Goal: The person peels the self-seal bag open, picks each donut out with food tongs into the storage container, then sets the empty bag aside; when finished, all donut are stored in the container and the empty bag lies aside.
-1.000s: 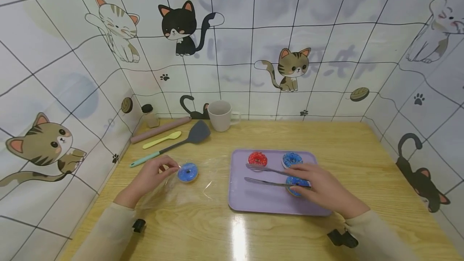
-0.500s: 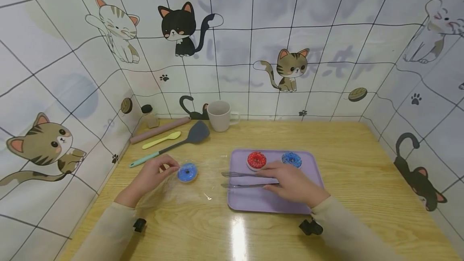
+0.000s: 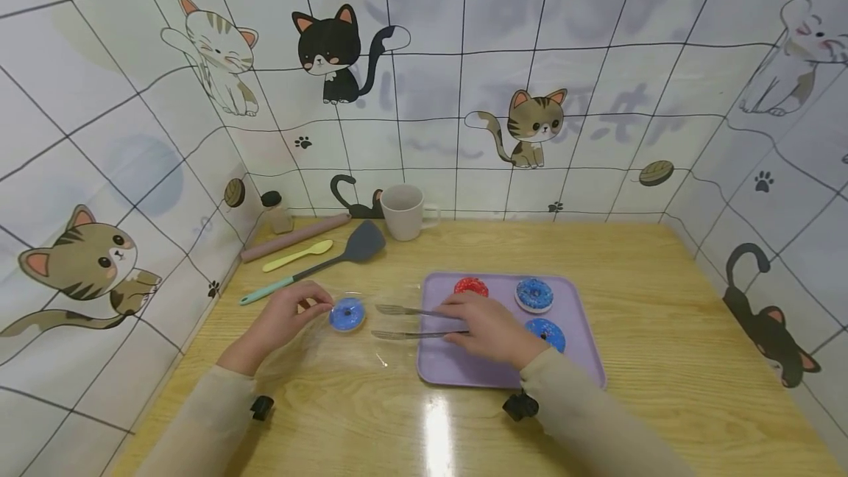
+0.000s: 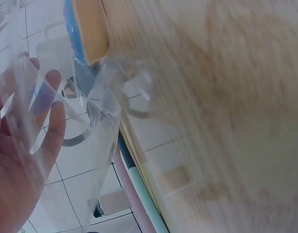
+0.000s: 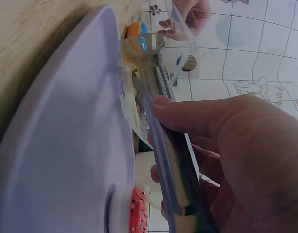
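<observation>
A clear plastic bag (image 3: 384,352) lies on the table, with a blue-iced donut (image 3: 347,314) in or on it; which, I cannot tell. My left hand (image 3: 291,319) pinches the bag's edge beside this donut. In the left wrist view, clear film covers part of the fingers. My right hand (image 3: 486,326) grips metal tongs (image 3: 411,311) over a lilac tray (image 3: 437,374). Their spread tips point left, at the bag and a short way from the donut. On the tray sit two blue donuts (image 3: 534,294) and a red donut (image 3: 471,285), partly hidden by my right hand.
A turner (image 3: 362,241), a yellow spoon (image 3: 298,255) and a brownish-pink rod (image 3: 295,238) lie at the back left. Behind them stand a black-capped jar (image 3: 277,213) and a pale mug (image 3: 403,212). Cat-printed walls enclose the table's back and sides.
The right hand has carried the tongs leftward across the tray, from over the lower blue donut to the bag. The left hand has hardly moved.
</observation>
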Tool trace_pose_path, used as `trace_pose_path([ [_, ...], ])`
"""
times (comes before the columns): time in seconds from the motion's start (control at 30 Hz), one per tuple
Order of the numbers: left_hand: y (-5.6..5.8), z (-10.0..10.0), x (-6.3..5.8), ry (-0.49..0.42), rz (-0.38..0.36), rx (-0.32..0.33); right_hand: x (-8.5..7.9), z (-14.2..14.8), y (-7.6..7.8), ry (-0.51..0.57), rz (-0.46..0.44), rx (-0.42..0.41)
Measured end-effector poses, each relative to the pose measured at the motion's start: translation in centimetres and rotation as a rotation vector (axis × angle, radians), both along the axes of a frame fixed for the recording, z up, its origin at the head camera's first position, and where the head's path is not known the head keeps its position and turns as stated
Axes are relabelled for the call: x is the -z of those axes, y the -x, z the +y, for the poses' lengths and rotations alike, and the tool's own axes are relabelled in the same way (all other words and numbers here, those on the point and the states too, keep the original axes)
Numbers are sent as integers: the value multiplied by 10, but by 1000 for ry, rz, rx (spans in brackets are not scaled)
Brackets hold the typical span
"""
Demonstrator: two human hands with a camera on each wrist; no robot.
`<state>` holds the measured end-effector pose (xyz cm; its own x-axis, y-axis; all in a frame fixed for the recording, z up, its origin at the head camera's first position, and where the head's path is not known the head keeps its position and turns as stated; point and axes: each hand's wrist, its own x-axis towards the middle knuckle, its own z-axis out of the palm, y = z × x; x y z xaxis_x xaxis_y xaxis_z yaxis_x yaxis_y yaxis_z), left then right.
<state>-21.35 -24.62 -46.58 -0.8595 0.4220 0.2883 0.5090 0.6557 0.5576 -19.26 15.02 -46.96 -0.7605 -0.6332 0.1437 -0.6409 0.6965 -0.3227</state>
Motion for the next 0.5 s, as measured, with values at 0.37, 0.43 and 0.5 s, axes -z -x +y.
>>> trace_pose_path([
  [0.37,1,0,0,15,6,11,7,-21,5,42,-28,32],
  [0.43,1,0,-1,15,8,13,10,-24,7,39,-24,33],
  [0.5,1,1,0,16,12,14,11,-27,7,43,-18,30],
])
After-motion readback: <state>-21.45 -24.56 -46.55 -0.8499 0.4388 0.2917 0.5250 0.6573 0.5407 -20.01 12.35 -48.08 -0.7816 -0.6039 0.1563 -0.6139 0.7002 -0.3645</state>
